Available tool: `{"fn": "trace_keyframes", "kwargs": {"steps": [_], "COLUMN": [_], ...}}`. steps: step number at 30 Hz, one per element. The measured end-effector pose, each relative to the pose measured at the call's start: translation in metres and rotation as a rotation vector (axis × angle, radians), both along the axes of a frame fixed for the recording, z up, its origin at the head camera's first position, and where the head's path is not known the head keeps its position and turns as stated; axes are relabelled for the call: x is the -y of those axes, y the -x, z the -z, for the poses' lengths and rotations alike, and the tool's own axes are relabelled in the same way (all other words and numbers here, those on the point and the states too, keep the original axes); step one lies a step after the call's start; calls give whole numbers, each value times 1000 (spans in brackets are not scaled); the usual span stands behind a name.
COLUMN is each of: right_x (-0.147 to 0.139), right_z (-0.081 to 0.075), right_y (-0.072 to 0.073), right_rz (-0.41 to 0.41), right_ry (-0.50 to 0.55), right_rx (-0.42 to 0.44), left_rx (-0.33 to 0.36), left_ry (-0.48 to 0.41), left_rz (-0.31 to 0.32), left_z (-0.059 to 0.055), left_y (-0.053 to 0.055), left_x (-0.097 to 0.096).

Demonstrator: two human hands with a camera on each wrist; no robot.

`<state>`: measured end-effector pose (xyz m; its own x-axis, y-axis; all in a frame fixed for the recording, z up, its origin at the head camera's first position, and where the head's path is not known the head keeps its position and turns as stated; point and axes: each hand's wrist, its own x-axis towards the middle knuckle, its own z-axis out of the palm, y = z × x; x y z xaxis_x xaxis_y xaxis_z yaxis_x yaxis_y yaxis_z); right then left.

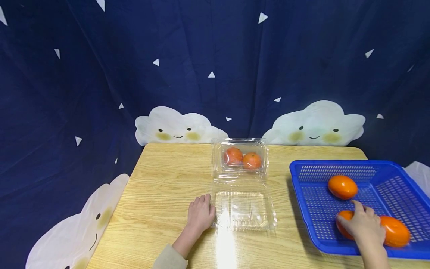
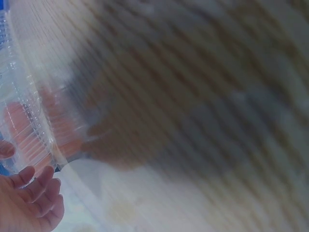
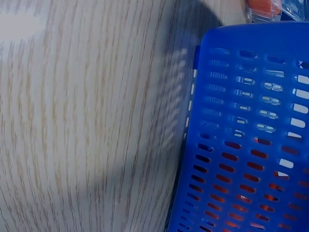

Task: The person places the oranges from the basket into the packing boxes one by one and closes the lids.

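Note:
A clear plastic clamshell box (image 1: 243,224) lies unfolded on the table, with two round orange fruits (image 1: 251,161) in its far half. My left hand (image 1: 200,213) rests at the left edge of its near half, fingers relaxed. In the left wrist view, the same hand (image 2: 36,200) shows loosely bent fingers beside the clear plastic. On the right, my right hand (image 1: 366,225) reaches into a blue basket (image 1: 304,209), thumb and fingers around a smooth orange fruit (image 1: 342,228). The right wrist view shows the basket's slotted side, which hides that hand.
Another orange fruit (image 1: 396,231) lies just right of my right hand, and one more orange fruit (image 1: 342,186) sits farther back in the basket. The wooden table (image 1: 161,179) ends at a dark blue curtain (image 1: 188,48) with cloud shapes.

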<state>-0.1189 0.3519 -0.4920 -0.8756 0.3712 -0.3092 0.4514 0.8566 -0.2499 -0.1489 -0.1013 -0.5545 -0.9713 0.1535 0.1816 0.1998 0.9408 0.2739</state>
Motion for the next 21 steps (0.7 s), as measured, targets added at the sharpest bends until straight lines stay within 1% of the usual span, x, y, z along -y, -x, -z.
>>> {"fn": "trace_keyframes", "kwargs": {"steps": [10,15,21], "right_x": [1,1,6], "right_z": [5,7,1], "right_y": [0,1,-1], "right_rz": [-4,-20,-22], "right_ry": [54,57,67], "right_rx": [98,97,92], "left_rx": [6,9,6], "left_ry": [-1,-2,2], "left_rz": [-1,-3,-2], "left_z": [-1,-3,-3], "left_y": [-1,-1,-1], "left_x": [0,0,0]}}
